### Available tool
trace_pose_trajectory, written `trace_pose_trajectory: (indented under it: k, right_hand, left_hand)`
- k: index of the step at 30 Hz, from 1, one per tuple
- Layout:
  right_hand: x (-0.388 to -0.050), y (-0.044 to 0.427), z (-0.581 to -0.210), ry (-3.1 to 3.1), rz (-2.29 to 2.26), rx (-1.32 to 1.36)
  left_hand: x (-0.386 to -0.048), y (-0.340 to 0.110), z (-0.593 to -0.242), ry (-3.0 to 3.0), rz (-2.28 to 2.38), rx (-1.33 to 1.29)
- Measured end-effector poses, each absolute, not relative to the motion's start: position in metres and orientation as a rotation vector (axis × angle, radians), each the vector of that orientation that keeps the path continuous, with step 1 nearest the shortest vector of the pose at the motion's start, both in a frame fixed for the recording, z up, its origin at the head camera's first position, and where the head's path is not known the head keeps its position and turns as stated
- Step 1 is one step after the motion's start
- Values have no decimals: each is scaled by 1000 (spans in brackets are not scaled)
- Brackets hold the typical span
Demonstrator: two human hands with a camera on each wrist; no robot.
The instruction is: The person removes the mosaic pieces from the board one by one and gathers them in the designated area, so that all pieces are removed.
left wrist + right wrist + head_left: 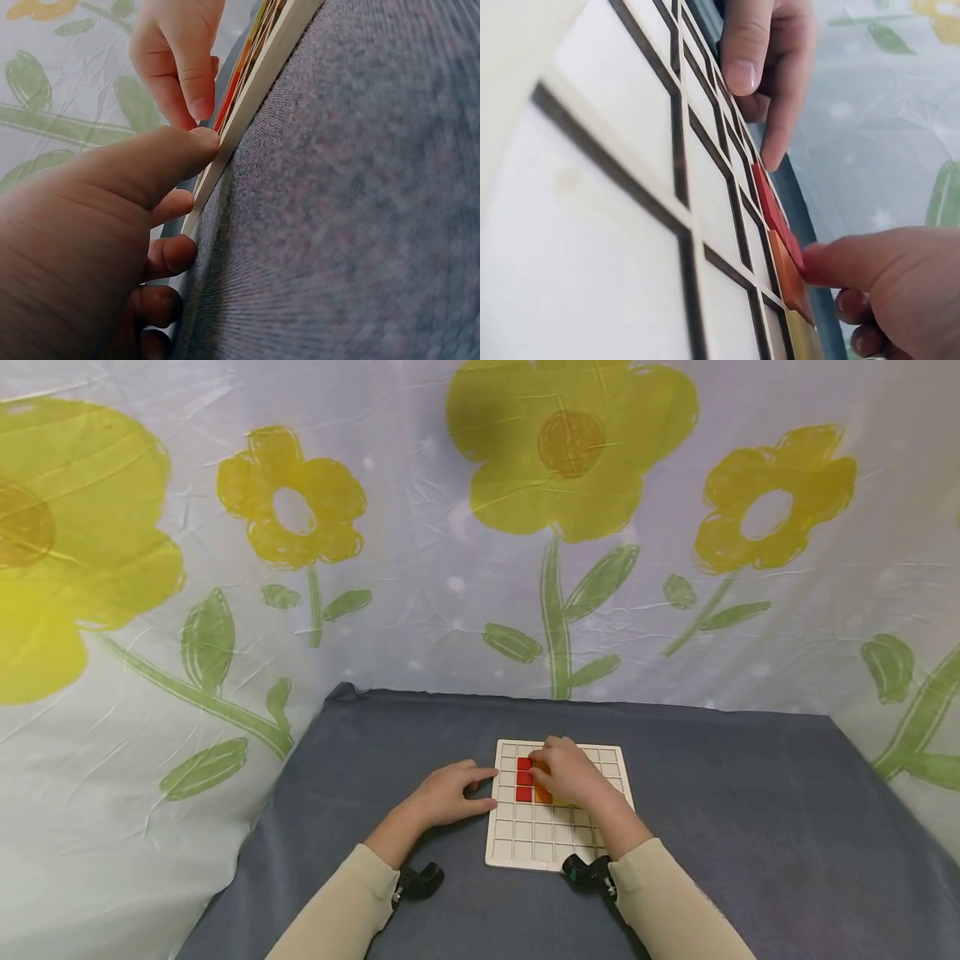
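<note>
3 red squares (524, 779) line up pointing away from the person on the grid board (522, 850), just left of the nearer right hand (570, 773); whether its fingers pinch anything I cannot tell; the left hand (448, 793), unclenched, touches the board's left edge

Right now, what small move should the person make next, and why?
Perhaps the right hand should gently press the red tiles into place: its thumb is at them in the right wrist view, and the left hand has fingertips at the edge of the gridded board, well placed to steady it.
</note>
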State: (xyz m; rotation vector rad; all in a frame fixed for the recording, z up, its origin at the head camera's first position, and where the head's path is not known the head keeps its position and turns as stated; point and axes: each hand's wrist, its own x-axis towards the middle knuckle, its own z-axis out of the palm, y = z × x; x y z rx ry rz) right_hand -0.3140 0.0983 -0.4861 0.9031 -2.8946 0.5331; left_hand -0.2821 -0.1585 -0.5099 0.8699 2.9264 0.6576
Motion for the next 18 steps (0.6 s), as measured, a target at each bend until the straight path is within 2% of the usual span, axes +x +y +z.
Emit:
trace_pose_trajectory:
  k: [18]
  right_hand:
    - [-318, 94, -488, -2797, 640, 755]
  left_hand:
    - [-283, -159, -512, 2933, 646, 869]
